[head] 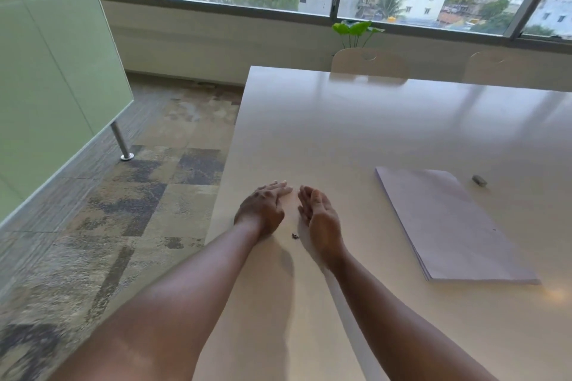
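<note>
Both my hands lie on a glossy white table (340,133) near its left edge. My left hand (263,207) rests palm down with straight fingers flat on the surface. My right hand (318,216) stands on its outer edge, palm facing left, fingers loosely curved and holding nothing. A small dark speck (295,236) lies on the table between my two wrists. To the right sits a stack of pale lilac paper sheets (448,223), apart from both hands. A small grey eraser-like object (479,180) lies beyond the stack's far right corner.
Two beige chairs (370,63) are tucked in at the table's far side, with a green plant (356,29) behind them under the window. A green partition panel (46,71) on a metal leg (122,142) stands on the patterned carpet at left.
</note>
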Action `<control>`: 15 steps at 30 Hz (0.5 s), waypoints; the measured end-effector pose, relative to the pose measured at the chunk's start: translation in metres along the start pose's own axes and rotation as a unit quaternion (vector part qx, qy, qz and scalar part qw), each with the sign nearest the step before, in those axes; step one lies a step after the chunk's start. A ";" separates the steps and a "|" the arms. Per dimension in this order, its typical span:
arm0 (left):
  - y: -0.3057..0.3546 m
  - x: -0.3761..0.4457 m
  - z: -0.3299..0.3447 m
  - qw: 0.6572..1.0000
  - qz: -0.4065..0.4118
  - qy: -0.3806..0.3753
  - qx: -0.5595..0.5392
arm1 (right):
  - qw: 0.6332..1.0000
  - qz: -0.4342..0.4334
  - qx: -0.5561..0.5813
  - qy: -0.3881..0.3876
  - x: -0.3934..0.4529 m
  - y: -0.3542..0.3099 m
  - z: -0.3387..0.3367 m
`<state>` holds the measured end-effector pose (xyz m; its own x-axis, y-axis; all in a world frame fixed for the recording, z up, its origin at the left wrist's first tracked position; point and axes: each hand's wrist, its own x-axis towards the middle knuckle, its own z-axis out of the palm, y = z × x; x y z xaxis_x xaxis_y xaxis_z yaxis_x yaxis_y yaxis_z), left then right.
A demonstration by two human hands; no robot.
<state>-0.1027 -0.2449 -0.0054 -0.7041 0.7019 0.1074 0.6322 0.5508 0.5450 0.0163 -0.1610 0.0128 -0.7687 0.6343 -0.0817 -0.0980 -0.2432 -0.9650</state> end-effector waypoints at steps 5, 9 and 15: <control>-0.003 -0.001 -0.006 0.999 0.018 -0.041 0.023 | 0.994 -0.026 -0.105 0.003 -0.005 0.009 -0.004; -0.005 -0.001 -0.009 0.998 0.026 -0.046 0.026 | 0.993 -0.033 -0.111 -0.009 -0.016 0.013 0.006; -0.006 -0.006 -0.010 0.999 0.031 -0.033 0.015 | 0.999 0.028 0.014 -0.024 -0.024 0.009 0.018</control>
<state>-0.1055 -0.2569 -0.0006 -0.6410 0.7628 0.0847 0.6839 0.5176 0.5141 0.0229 -0.1912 0.0108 -0.8024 0.5840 -0.1226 -0.0714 -0.2979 -0.9519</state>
